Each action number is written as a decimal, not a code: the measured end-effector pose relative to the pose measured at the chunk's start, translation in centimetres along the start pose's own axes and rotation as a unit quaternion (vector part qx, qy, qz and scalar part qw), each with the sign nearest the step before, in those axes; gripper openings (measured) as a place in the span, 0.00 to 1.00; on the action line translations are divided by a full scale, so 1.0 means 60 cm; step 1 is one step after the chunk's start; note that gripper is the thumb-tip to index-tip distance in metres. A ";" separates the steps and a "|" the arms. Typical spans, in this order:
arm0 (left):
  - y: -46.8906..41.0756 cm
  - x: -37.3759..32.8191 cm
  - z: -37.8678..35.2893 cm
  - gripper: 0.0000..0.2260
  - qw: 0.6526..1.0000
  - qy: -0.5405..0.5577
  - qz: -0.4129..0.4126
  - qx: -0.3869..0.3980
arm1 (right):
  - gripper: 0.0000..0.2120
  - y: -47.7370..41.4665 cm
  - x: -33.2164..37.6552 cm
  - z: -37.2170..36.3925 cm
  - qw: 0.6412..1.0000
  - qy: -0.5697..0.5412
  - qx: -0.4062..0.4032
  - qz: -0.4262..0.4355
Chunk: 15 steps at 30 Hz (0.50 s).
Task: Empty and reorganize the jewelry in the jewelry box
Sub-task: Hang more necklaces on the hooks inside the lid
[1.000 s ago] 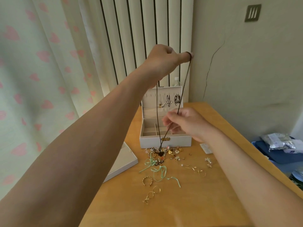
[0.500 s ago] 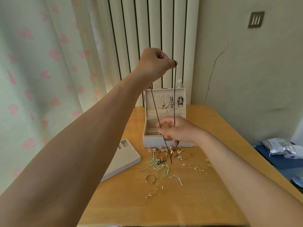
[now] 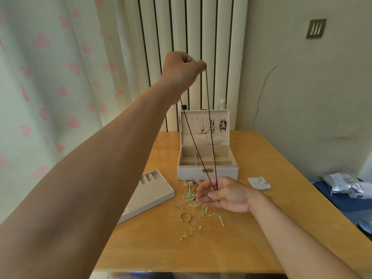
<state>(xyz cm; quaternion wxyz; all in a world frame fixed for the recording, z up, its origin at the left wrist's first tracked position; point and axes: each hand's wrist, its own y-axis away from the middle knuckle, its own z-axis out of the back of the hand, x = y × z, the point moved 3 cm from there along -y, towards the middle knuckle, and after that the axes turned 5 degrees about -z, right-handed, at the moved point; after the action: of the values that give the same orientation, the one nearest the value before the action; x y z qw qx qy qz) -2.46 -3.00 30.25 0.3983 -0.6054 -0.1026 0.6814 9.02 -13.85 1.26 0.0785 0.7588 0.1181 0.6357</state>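
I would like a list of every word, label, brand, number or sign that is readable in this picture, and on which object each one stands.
No word or number is readable.
wall plate: three upright tapered marks, no letters.
brass clasp on the jewelry box: too small to read.
silver packets: print, if any, is blurred.

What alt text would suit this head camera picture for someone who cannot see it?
A person's raised left hand holds a dark cord necklace, whose lower end drops into the upturned right hand above a wooden table. Behind stands an open white jewelry box; loose jewelry, a green ribbon and a removed tray lie in front.
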 end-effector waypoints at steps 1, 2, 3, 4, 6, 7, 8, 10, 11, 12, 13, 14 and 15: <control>0.000 0.001 0.002 0.12 1.000 -0.001 0.001 -0.003 | 0.16 0.004 -0.002 0.001 0.999 -0.014 0.031 -0.003; -0.001 0.003 0.004 0.12 1.000 -0.004 0.001 -0.005 | 0.17 0.008 -0.002 0.001 0.998 -0.020 0.052 0.001; -0.002 0.003 0.006 0.13 1.000 -0.007 0.002 -0.007 | 0.18 0.010 -0.002 0.002 0.998 -0.026 0.065 0.009; -0.002 0.004 0.007 0.13 1.000 -0.010 0.002 -0.009 | 0.19 0.012 -0.001 0.003 0.997 -0.032 0.074 0.016; -0.004 0.005 0.010 0.13 1.000 -0.015 0.006 -0.011 | 0.20 0.015 -0.001 0.006 0.996 -0.039 0.078 0.025; -0.005 0.004 0.012 0.13 1.000 -0.016 0.007 -0.011 | 0.20 0.016 0.000 0.007 0.996 -0.038 0.076 0.027; -0.006 0.003 0.013 0.13 1.000 -0.018 0.008 -0.010 | 0.19 0.017 0.000 0.007 0.996 -0.038 0.074 0.025; -0.007 0.001 0.014 0.12 1.000 -0.026 0.008 -0.011 | 0.19 0.018 0.003 0.003 0.997 -0.037 0.070 0.025; -0.007 0.000 0.013 0.11 0.999 -0.029 0.008 -0.010 | 0.18 0.018 0.004 0.001 0.997 -0.034 0.064 0.027; -0.007 0.000 0.013 0.11 0.999 -0.031 0.009 -0.009 | 0.16 0.018 0.005 0.000 0.998 -0.030 0.056 0.028; -0.007 0.000 0.012 0.10 0.999 -0.031 0.011 -0.008 | 0.15 0.017 0.005 -0.001 0.998 -0.026 0.046 0.030; -0.006 0.001 0.012 0.09 0.999 -0.033 0.013 -0.009 | 0.13 0.015 0.006 -0.001 0.999 -0.022 0.035 0.032; -0.006 0.001 0.012 0.09 0.999 -0.034 0.016 -0.009 | 0.11 0.014 0.005 -0.001 0.999 -0.017 0.020 0.034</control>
<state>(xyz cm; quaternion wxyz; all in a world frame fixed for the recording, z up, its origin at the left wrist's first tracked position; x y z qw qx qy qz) -2.94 -2.49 30.57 0.3781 -0.5867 -0.1122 0.7073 9.05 -14.58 1.80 0.0435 0.7745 0.1037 0.6224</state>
